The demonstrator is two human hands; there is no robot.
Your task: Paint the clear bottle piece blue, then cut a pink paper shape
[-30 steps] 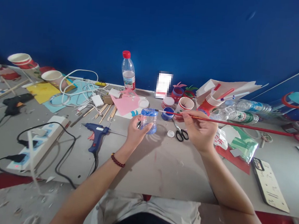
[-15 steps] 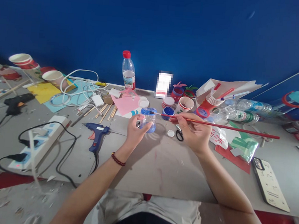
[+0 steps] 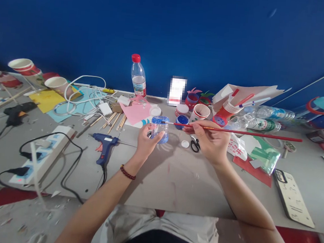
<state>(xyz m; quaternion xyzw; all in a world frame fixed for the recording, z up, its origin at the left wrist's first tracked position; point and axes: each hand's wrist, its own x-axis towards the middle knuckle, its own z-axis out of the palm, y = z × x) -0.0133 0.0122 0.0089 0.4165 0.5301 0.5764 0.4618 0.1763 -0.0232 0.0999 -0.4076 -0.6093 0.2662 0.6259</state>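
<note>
Head view: the left hand has its fingers closed around a clear plastic container with blue-painted ends, over the middle of a plain grey table. The right hand pinches a long, thin red-handled paintbrush, its tip at the container's upper end. Beyond the table rises a smooth dark-blue wall; a blue glue gun and white power strip lie to the left.

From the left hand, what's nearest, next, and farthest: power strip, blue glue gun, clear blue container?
From the left hand:
1. Clear blue container: held in it.
2. Blue glue gun: left of the hand.
3. Power strip: farther left.
</note>
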